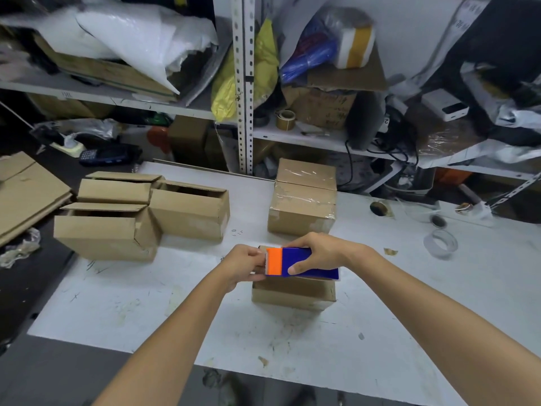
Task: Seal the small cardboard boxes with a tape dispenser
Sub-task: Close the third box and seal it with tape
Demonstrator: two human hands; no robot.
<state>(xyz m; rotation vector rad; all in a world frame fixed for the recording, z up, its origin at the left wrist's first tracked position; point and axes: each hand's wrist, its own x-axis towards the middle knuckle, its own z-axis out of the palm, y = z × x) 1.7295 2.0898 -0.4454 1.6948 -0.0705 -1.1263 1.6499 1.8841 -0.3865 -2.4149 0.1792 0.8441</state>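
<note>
Both forearms reach to a small box point(292, 292) on the bench point(380, 317). On its top, the right hand point(322, 253) grips the blue-and-orange tape dispenser point(295, 262). The left hand point(245, 263) is curled at the dispenser's orange end, and what it pinches cannot be told. Just beyond the right hand sit taped boxes point(303, 200), apparently finished. Out past the left hand, three open boxes point(187, 212) wait, so sealing looks under halfway.
</note>
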